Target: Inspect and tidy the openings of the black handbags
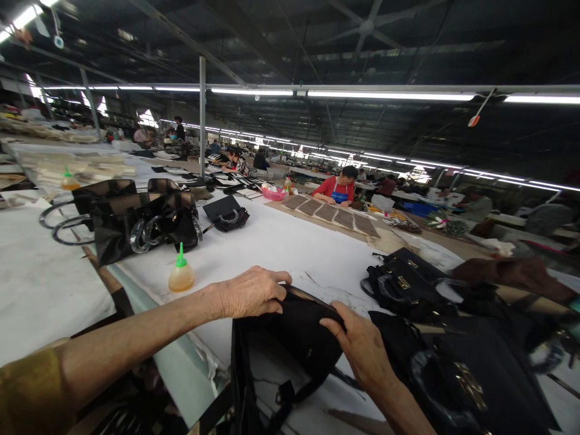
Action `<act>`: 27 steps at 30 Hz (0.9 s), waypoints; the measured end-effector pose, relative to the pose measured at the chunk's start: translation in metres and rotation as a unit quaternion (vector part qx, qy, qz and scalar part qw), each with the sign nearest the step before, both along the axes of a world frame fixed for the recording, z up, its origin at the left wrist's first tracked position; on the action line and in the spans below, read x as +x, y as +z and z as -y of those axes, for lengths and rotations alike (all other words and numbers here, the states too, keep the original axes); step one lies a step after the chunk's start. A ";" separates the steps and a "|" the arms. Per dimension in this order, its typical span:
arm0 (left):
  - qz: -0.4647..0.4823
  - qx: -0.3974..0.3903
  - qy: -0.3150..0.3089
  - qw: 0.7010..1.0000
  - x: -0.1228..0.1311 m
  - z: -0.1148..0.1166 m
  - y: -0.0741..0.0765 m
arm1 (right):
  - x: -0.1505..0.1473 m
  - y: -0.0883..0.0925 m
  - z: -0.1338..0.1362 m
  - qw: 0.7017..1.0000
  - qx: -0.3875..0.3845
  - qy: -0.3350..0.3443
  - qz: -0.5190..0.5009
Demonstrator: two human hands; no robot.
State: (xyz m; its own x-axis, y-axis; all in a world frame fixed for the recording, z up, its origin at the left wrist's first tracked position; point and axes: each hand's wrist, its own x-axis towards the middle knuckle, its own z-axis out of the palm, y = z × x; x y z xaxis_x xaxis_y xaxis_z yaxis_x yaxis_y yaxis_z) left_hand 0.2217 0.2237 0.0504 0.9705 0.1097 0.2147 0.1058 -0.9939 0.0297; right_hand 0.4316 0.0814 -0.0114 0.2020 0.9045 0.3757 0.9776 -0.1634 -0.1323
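Between my hands is a black handbag (pixel 303 332), tilted at the near edge of the white-topped table, its strap and buckle hanging low. My left hand (pixel 256 293) pinches the bag's upper rim at its left end. At the right end of that rim, my right hand (pixel 362 344) grips the edge between thumb and fingers. The bag's inside is mostly hidden. A squat glue bottle (pixel 181 275) with amber liquid and a green nozzle stands left of the bag, beyond my left forearm.
Several black handbags (pixel 475 368) crowd the right side, where another person's arm (pixel 512 275) reaches in, blurred. More black bags (pixel 122 220) with ring handles stand at the left. A small black bag (pixel 226 212) lies farther back. A person in red (pixel 338 188) works across the table (pixel 290 241).
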 end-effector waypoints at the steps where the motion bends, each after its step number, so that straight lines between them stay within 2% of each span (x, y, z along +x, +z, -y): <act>1: 0.006 -0.005 0.006 1.000 0.000 -0.001 -0.001 | -0.001 0.000 0.000 1.000 0.010 0.004 0.021; 6: 0.022 -0.024 0.025 0.999 0.003 -0.003 -0.004 | -0.013 0.007 -0.003 0.994 0.041 0.034 0.092; 12: 0.021 -0.034 0.052 0.998 0.006 -0.006 -0.008 | -0.024 0.015 -0.010 1.000 -0.004 0.015 0.018; 16: 0.033 -0.062 0.062 0.996 0.007 -0.007 -0.010 | -0.021 0.015 -0.013 1.000 -0.002 0.015 -0.021; 21: 0.039 -0.088 0.075 0.992 0.008 -0.008 -0.009 | -0.021 0.016 -0.014 0.999 0.003 0.021 -0.038; 27: 0.041 -0.077 0.075 0.993 0.008 -0.010 -0.011 | -0.023 0.015 -0.014 1.000 -0.006 0.011 -0.015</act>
State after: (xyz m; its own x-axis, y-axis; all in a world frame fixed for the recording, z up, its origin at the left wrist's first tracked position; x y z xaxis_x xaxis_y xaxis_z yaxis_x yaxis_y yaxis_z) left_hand 0.2297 0.2336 0.0396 0.9205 0.2903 0.2617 0.2440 -0.9499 0.1954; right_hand 0.4088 0.0959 0.0038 0.1933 0.9131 0.3589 0.9767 -0.1443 -0.1590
